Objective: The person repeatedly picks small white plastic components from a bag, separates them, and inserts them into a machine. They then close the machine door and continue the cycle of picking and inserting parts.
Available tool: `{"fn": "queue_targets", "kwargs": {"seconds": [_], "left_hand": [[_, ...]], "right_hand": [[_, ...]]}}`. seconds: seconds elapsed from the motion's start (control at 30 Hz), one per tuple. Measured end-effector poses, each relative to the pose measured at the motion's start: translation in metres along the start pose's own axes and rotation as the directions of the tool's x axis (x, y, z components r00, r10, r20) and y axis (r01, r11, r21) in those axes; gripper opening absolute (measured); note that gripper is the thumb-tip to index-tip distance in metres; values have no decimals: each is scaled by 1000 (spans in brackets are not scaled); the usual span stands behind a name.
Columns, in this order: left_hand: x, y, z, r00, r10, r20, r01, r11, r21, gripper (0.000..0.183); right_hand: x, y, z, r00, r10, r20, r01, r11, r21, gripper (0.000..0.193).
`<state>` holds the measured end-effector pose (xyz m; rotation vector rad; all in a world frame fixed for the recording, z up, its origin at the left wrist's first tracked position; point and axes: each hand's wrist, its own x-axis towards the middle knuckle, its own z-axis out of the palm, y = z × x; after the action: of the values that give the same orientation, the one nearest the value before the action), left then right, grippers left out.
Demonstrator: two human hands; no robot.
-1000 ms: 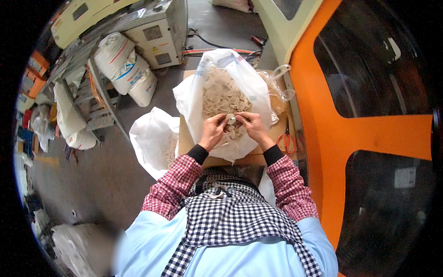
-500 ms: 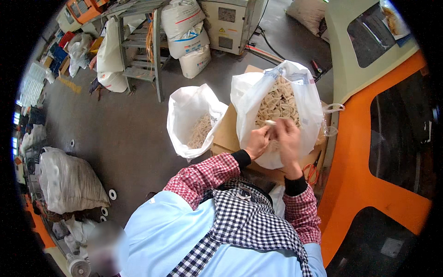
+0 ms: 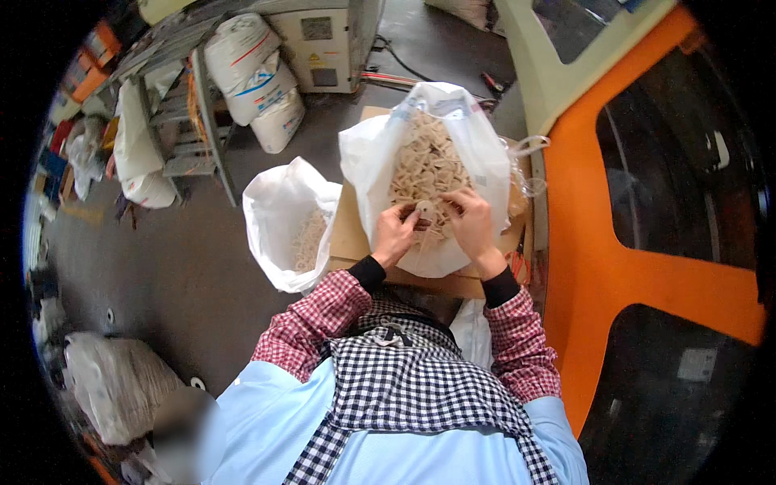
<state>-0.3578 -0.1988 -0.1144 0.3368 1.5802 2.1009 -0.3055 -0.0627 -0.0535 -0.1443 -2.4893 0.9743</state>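
Note:
A large white bag [image 3: 489,153] stands open before me, filled with small beige moulded pieces [image 3: 435,162]. Over its near edge, my left hand [image 3: 394,236] pinches a small round beige piece [image 3: 424,210] between thumb and fingers. Just to the right, my right hand [image 3: 471,225] has its thumb and fingertips drawn together, a short way from that piece. Whatever lies in those fingertips, if anything, is too small to make out. A smaller white bag [image 3: 271,214] stands open on the left, with thin beige bits [image 3: 310,238] inside.
Cardboard [image 3: 347,230] lies beneath the large bag. An orange machine panel [image 3: 574,283] closes off the right side. Orange-handled scissors [image 3: 517,265] lie by my right wrist. Farther off stand a metal step ladder [image 3: 190,137], stacked sacks [image 3: 255,81] and a machine cabinet [image 3: 317,48].
My hands, close together and partly blurred before, are now apart, with the round piece showing in my left fingers. The whole view has shifted, so the bags appear farther left.

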Motion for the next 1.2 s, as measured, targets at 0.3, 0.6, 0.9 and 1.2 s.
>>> {"fn": "queue_targets", "kwargs": {"seconds": [0.3,0.6,0.9,1.2], "left_hand": [[7,2,28,996,-65,67,63,998,30,14],[26,-12,8,991,-111,-77,125,971,205,21],[29,-2,7,977,-205,-60,212,967,144,30],[8,31,9,986,-134,95,134,991,8,19]], "right_hand": [[-37,26,5,985,-138,-100,133,990,-53,19],[-53,42,-4,903,-109,-416,85,993,-77,14],[-154,224,-14,794,461,-397,-587,752,-300,17],[-96,54,-49,924,172,-342,-203,977,-59,25]]}}
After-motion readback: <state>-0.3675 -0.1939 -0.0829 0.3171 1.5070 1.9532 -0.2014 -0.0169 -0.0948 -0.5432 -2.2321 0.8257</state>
